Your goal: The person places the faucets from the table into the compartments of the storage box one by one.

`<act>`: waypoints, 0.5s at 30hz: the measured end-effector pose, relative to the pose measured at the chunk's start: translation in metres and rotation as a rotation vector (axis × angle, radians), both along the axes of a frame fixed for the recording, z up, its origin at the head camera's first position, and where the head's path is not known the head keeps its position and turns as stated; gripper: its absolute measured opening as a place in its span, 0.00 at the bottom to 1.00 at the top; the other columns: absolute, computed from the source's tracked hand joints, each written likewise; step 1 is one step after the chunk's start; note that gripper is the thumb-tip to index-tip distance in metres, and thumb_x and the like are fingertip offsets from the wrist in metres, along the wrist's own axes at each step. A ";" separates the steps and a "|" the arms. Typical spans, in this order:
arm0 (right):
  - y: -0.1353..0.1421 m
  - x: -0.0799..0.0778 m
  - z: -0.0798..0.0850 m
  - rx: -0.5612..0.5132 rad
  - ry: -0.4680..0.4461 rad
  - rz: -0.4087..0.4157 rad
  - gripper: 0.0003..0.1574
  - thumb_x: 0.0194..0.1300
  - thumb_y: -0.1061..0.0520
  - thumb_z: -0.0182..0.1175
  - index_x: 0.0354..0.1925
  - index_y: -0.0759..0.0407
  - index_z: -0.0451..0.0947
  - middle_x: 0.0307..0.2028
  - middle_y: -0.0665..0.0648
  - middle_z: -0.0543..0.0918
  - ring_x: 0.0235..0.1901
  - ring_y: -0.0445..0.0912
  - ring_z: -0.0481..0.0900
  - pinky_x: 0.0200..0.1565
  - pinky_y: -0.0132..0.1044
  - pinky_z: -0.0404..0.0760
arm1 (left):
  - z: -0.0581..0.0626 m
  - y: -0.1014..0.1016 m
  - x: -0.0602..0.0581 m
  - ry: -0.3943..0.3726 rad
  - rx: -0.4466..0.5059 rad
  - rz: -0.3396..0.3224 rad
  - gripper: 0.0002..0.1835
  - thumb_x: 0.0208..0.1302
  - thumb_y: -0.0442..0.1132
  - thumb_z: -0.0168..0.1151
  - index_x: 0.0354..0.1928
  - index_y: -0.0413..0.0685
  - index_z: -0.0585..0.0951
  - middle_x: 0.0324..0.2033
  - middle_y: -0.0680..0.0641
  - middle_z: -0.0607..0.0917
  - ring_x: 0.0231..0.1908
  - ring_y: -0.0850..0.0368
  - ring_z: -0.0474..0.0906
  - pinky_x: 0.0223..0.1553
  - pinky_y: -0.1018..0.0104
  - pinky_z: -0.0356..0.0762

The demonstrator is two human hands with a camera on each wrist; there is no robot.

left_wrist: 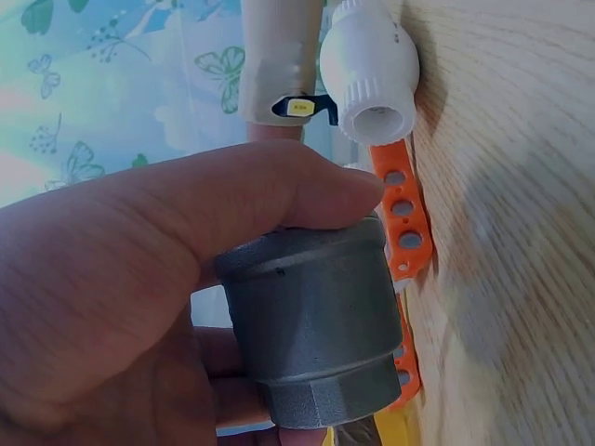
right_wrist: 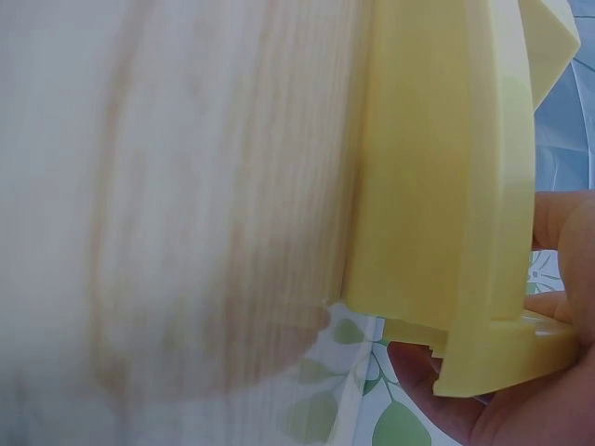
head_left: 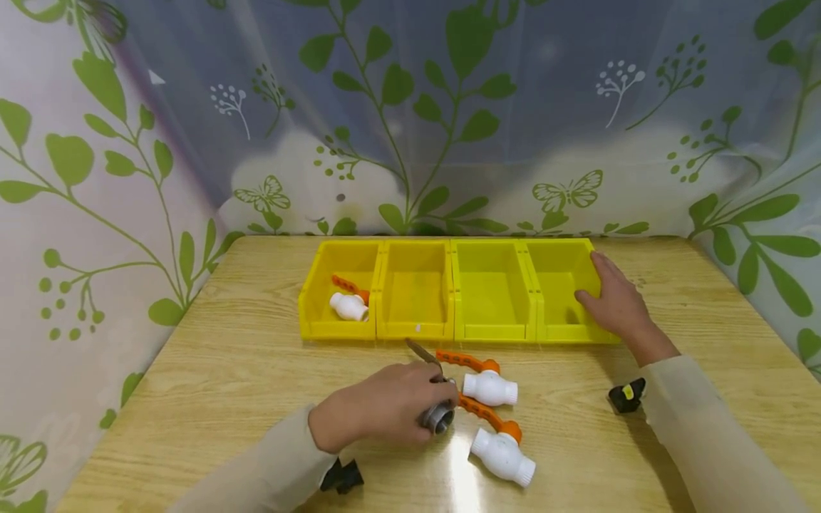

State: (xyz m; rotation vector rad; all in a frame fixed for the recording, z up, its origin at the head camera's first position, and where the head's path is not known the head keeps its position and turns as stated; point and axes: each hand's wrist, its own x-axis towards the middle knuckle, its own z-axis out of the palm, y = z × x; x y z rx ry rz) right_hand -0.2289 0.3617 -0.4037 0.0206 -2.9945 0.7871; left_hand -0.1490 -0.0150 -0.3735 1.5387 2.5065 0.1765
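My left hand [head_left: 391, 399] grips a grey metal ball valve [head_left: 439, 418] just over the table, and its lever points toward the bins. In the left wrist view the thumb presses on the rim of the valve's round body [left_wrist: 316, 311], with fingers behind it. Right beside it lie two white plastic ball valves with orange handles, a nearer one [head_left: 503, 456] and a farther one [head_left: 490, 388]. My right hand [head_left: 618, 303] holds the side wall of the rightmost yellow bin [head_left: 571, 332], thumb on the inside. The right wrist view shows that wall [right_wrist: 418, 186] close up.
Four yellow bins stand joined in a row at the back of the wooden table [head_left: 212, 399]. Another white valve [head_left: 349, 306] with an orange handle lies in the leftmost bin. A leaf-patterned curtain [head_left: 417, 142] hangs behind.
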 end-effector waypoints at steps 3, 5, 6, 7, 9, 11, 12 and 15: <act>0.001 0.000 0.000 -0.002 0.002 0.001 0.47 0.66 0.51 0.47 0.70 0.61 0.32 0.69 0.66 0.37 0.65 0.67 0.43 0.57 0.66 0.47 | 0.001 0.000 -0.001 -0.009 0.000 0.008 0.18 0.50 0.46 0.66 0.44 0.63 0.74 0.35 0.55 0.72 0.30 0.65 0.66 0.29 0.74 0.67; 0.000 -0.001 0.000 -0.005 -0.001 -0.003 0.47 0.65 0.51 0.47 0.70 0.61 0.32 0.69 0.66 0.37 0.65 0.67 0.43 0.57 0.66 0.48 | 0.002 0.000 -0.001 -0.014 0.008 0.007 0.17 0.50 0.46 0.66 0.43 0.63 0.74 0.35 0.56 0.72 0.30 0.65 0.66 0.29 0.75 0.67; 0.000 -0.001 0.000 -0.006 -0.002 -0.003 0.47 0.65 0.51 0.48 0.70 0.61 0.32 0.69 0.66 0.37 0.65 0.67 0.43 0.57 0.65 0.48 | 0.002 0.000 -0.001 -0.014 0.012 0.003 0.17 0.50 0.46 0.66 0.43 0.63 0.74 0.34 0.56 0.72 0.30 0.65 0.66 0.28 0.75 0.66; 0.000 -0.001 0.000 -0.006 -0.003 -0.004 0.47 0.65 0.51 0.48 0.70 0.61 0.32 0.69 0.66 0.37 0.65 0.67 0.43 0.58 0.65 0.48 | 0.002 0.000 -0.001 -0.013 0.014 0.000 0.17 0.50 0.45 0.66 0.43 0.63 0.74 0.34 0.56 0.72 0.30 0.65 0.66 0.28 0.75 0.66; 0.000 -0.001 -0.001 -0.006 -0.004 -0.005 0.47 0.65 0.51 0.48 0.70 0.62 0.32 0.69 0.66 0.37 0.65 0.67 0.43 0.58 0.65 0.48 | 0.003 0.000 -0.001 -0.006 0.018 -0.009 0.17 0.51 0.45 0.66 0.43 0.62 0.74 0.34 0.56 0.72 0.30 0.65 0.66 0.29 0.75 0.66; 0.000 -0.001 -0.001 -0.002 0.000 -0.003 0.47 0.65 0.51 0.48 0.70 0.62 0.32 0.69 0.67 0.37 0.65 0.67 0.43 0.58 0.65 0.48 | 0.003 0.000 -0.001 0.004 0.022 -0.019 0.17 0.51 0.46 0.66 0.44 0.62 0.74 0.35 0.56 0.72 0.30 0.65 0.66 0.29 0.75 0.66; 0.000 -0.001 -0.001 -0.001 0.001 -0.002 0.47 0.65 0.52 0.48 0.70 0.62 0.32 0.69 0.67 0.37 0.65 0.67 0.43 0.58 0.65 0.48 | 0.004 0.000 -0.001 0.009 0.025 -0.024 0.18 0.51 0.45 0.66 0.44 0.62 0.74 0.35 0.56 0.72 0.30 0.65 0.66 0.30 0.75 0.67; 0.000 -0.001 0.000 0.001 0.005 -0.001 0.47 0.65 0.51 0.48 0.70 0.62 0.32 0.69 0.67 0.38 0.65 0.67 0.43 0.58 0.65 0.48 | 0.005 0.000 -0.001 0.018 0.035 -0.032 0.18 0.50 0.45 0.66 0.44 0.62 0.73 0.36 0.56 0.73 0.31 0.65 0.66 0.31 0.74 0.67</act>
